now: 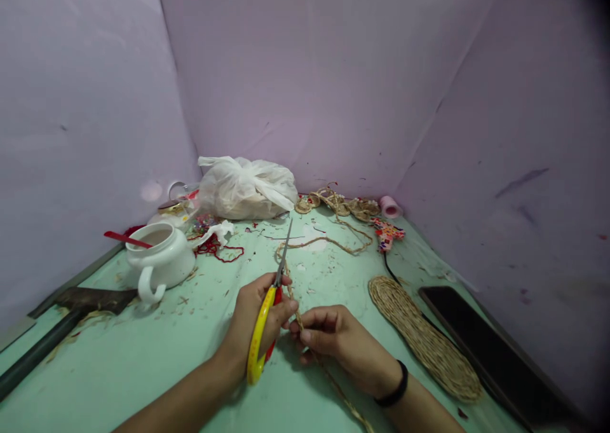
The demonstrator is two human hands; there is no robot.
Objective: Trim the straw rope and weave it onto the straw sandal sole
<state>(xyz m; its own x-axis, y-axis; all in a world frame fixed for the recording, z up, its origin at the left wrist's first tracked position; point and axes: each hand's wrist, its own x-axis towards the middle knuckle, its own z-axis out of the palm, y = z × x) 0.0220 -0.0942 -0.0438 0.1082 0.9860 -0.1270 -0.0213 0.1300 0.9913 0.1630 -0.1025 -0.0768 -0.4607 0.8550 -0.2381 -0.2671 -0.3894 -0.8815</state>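
A person works a straw cord (336,383) between 2 bare hands over a pale green table (143,372). The left hand (245,328) is closed around yellow-and-red scissors (260,334), their blades together and pointing toward the back wall (333,89), while the cord runs at its fingertips. The right hand (347,341), a black band (394,387) at its wrist, pinches the same cord between thumb and fingers, just beside the left. From the right hand, 1 length slants down toward the near edge; beyond the left, the cord curves across the table toward straw pieces (333,199) dotted with red at the wall. On the right, a woven sole (422,337) lies flat beside a long black slab (481,350), with a beaded piece (387,233) and a pink spool (391,208) farther back. On the left stands a white pot (166,261), a red stick (126,238) leaning out of its mouth, near a hatchet (95,300) on its side. Red yarn (229,256) trails behind the pot, in front of a knotted white bag (248,191). Straw scraps (183,300) litter the tabletop.
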